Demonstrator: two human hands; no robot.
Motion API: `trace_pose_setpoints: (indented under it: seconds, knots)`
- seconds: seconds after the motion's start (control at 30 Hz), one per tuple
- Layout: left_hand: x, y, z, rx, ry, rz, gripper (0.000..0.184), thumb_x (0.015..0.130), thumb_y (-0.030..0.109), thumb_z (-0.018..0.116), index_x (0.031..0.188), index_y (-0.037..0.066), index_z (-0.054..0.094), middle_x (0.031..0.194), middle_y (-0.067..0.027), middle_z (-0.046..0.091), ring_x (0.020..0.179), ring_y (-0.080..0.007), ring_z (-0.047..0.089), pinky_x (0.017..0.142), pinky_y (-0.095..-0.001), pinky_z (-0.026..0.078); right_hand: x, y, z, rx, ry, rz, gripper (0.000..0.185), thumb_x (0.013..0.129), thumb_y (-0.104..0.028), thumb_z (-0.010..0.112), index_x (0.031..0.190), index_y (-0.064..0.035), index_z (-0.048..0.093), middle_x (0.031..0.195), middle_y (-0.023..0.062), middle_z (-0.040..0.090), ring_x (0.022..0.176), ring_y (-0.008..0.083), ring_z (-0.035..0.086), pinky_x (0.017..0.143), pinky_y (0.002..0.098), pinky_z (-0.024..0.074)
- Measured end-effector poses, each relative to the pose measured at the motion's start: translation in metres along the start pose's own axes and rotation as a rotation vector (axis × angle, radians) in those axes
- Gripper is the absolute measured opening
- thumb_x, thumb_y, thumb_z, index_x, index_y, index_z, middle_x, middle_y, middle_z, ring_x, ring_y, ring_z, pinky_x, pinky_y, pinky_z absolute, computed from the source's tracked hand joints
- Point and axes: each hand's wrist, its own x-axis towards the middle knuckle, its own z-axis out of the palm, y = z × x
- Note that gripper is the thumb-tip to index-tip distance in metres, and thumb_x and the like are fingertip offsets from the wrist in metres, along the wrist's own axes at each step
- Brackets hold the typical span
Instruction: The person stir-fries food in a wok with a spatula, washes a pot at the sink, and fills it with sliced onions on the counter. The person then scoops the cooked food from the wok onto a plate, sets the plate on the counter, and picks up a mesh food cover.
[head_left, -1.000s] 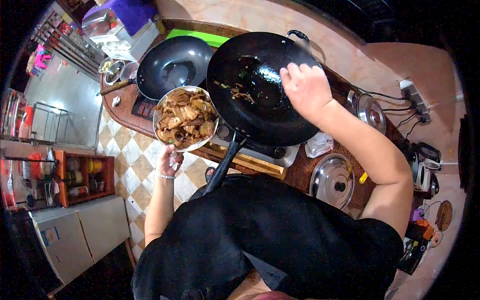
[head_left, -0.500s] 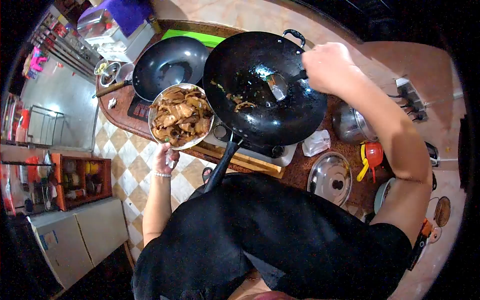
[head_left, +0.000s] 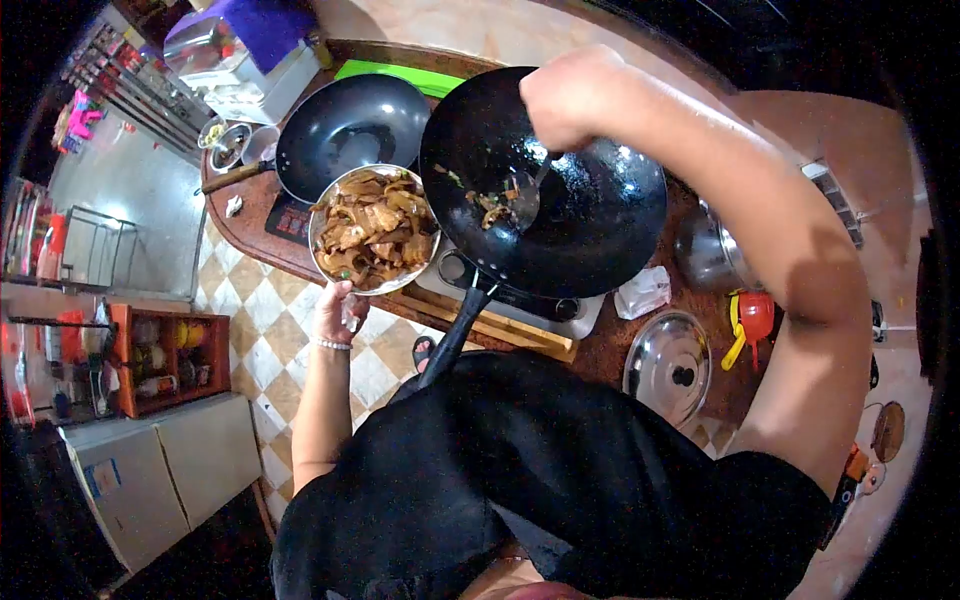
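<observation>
My left hand [head_left: 340, 313] is closed on the near rim of a plate [head_left: 315, 250] heaped with cooked brown slices of food [head_left: 375, 228]. The plate is held just left of a large black wok [head_left: 590, 240]. Over the far part of that wok is my right hand [head_left: 570, 100], gripping the handle of a metal spatula [head_left: 528, 203]. The spatula's blade rests low in the wok, against a few leftover bits of food [head_left: 493, 208]. The wok's long black handle [head_left: 458, 335] points toward my body.
A second dark wok [head_left: 352, 125] with a wooden handle stands at the left. Right of the stove [head_left: 570, 318] lie a white packet [head_left: 643, 292], a steel lid [head_left: 668, 368], a metal pot [head_left: 708, 250] and a red ladle [head_left: 757, 313]. A green board [head_left: 400, 74] lies behind.
My right hand has moved left across the wok, bringing the spatula blade left and down to the food bits. The left hand still holds the plate beside the wok.
</observation>
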Motion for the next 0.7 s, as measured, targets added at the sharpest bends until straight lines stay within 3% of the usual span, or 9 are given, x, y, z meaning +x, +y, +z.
trace_pose_setpoints:
  seconds: [0.07, 0.13, 0.2, 0.23, 0.3, 0.43, 0.6, 0.7]
  knots:
    - [0.005, 0.000, -0.009, -0.030, -0.054, -0.041, 0.040, 0.074, 0.006, 0.063, 0.111, 0.002, 0.049, 0.089, -0.0064, 0.061, 0.052, -0.0127, 0.051, 0.038, -0.0198, 0.040, 0.015, 0.015, 0.009, 0.227, -0.026, 0.131, 0.022, 0.066, -0.008, 0.055, 0.081, -0.0031, 0.070, 0.082, 0.0150, 0.067, 0.078, 0.0269, 0.066, 0.064, 0.0401, 0.0513]
    - [0.006, 0.001, -0.005, -0.033, -0.042, -0.033, 0.038, 0.074, 0.006, 0.063, 0.109, 0.002, 0.049, 0.088, -0.0059, 0.061, 0.049, -0.0128, 0.050, 0.038, -0.0203, 0.040, 0.020, 0.026, 0.006, 0.337, -0.097, 0.107, 0.016, 0.068, -0.009, 0.057, 0.073, 0.0021, 0.068, 0.067, 0.0152, 0.065, 0.055, 0.0235, 0.062, 0.050, 0.0363, 0.0491]
    - [0.004, 0.002, -0.002, 0.016, -0.001, -0.041, 0.031, 0.074, 0.008, 0.063, 0.102, 0.000, 0.053, 0.081, -0.0058, 0.062, 0.044, -0.0116, 0.049, 0.039, -0.0206, 0.043, 0.034, 0.037, 0.011, 0.334, -0.084, 0.066, 0.016, 0.068, -0.010, 0.059, 0.069, 0.0035, 0.066, 0.063, 0.0135, 0.063, 0.048, 0.0215, 0.058, 0.044, 0.0351, 0.0465]
    - [0.006, 0.003, -0.006, -0.009, 0.026, -0.061, 0.035, 0.074, 0.005, 0.062, 0.107, 0.002, 0.050, 0.088, -0.0066, 0.060, 0.049, -0.0127, 0.050, 0.038, -0.0202, 0.041, 0.040, 0.043, 0.013, 0.336, -0.084, 0.064, 0.016, 0.068, -0.010, 0.059, 0.069, 0.0035, 0.066, 0.063, 0.0135, 0.063, 0.048, 0.0215, 0.058, 0.044, 0.0351, 0.0465]
    - [0.007, 0.003, -0.006, -0.021, 0.000, -0.058, 0.035, 0.074, 0.004, 0.061, 0.107, 0.002, 0.050, 0.088, -0.0066, 0.060, 0.049, -0.0130, 0.050, 0.037, -0.0202, 0.041, 0.047, 0.052, 0.014, 0.523, -0.100, 0.161, 0.016, 0.068, -0.010, 0.058, 0.070, 0.0046, 0.065, 0.059, 0.0123, 0.060, 0.046, 0.0208, 0.057, 0.041, 0.0346, 0.0447]
    - [0.011, 0.003, -0.001, -0.001, -0.031, -0.043, 0.035, 0.074, 0.003, 0.060, 0.107, 0.003, 0.049, 0.087, -0.0063, 0.060, 0.051, -0.0134, 0.051, 0.038, -0.0210, 0.042, 0.049, 0.066, 0.014, 0.615, -0.013, 0.106, 0.018, 0.066, -0.009, 0.059, 0.076, 0.0028, 0.067, 0.060, 0.0117, 0.060, 0.046, 0.0202, 0.057, 0.037, 0.0318, 0.0420]
    - [0.011, 0.005, 0.000, 0.061, 0.027, -0.045, 0.036, 0.074, 0.005, 0.063, 0.108, 0.003, 0.049, 0.085, -0.0062, 0.060, 0.053, -0.0143, 0.054, 0.039, -0.0217, 0.043, 0.034, 0.057, 0.010, 0.583, 0.175, 0.049, 0.022, 0.068, -0.011, 0.060, 0.086, -0.0017, 0.071, 0.069, 0.0134, 0.065, 0.053, 0.0206, 0.061, 0.047, 0.0328, 0.0476]
    - [0.015, 0.006, -0.013, 0.090, -0.102, -0.077, 0.035, 0.075, 0.009, 0.064, 0.107, 0.004, 0.051, 0.085, -0.0067, 0.061, 0.050, -0.0118, 0.052, 0.039, -0.0202, 0.042, 0.025, 0.054, 0.004, 0.483, 0.267, -0.024, 0.025, 0.070, -0.013, 0.060, 0.090, -0.0031, 0.071, 0.075, 0.0147, 0.067, 0.059, 0.0205, 0.063, 0.056, 0.0317, 0.0504]
